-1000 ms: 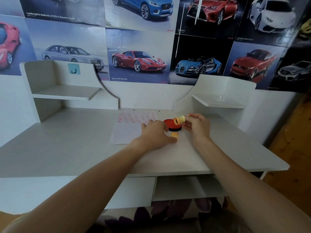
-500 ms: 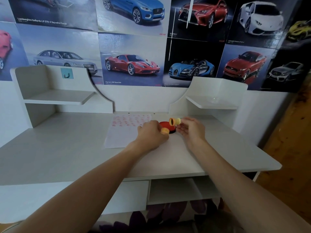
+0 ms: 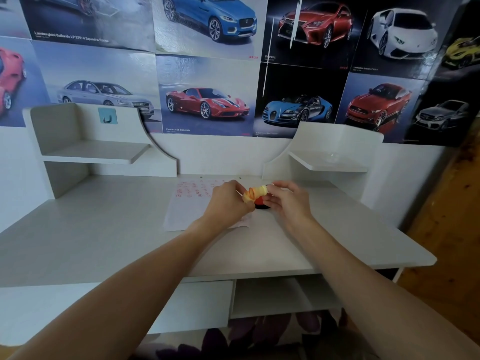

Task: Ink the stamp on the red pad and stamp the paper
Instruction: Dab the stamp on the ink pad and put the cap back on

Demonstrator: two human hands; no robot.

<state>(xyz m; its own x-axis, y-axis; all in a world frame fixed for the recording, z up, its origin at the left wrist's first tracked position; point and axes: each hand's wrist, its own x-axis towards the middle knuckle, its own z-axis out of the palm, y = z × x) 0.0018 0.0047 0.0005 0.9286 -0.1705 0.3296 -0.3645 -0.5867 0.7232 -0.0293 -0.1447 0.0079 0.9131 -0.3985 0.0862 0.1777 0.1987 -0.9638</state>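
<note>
Holding: the stamp (image 3: 255,194) sits sideways between both hands, a bit above the red pad (image 3: 261,203), not touching it from what I can see
Right hand: right hand (image 3: 289,201) pinches the pale handle end with fingertips closed on it
Left hand: left hand (image 3: 228,203) is curled closed at the orange end, looks like it's gripping an orange cap piece there, though it's too blurry to say if the cap is on or off
Pad: only a sliver of red over a dark base shows, mostly hidden behind the hands, just right of the paper
Paper: paper (image 3: 189,203) lies flat on the tabletop (image 3: 104,229), rows of red prints already across the top part, lower part looks free
Step, my guess: uncapping or capping, so inking isn't done yet
Tip: get the face clear, turn it straight down, press flat on the pad, no rocking
Tip 2: then drop it square on a bare patch of paper and lift straight up so it doesn't smear
</note>
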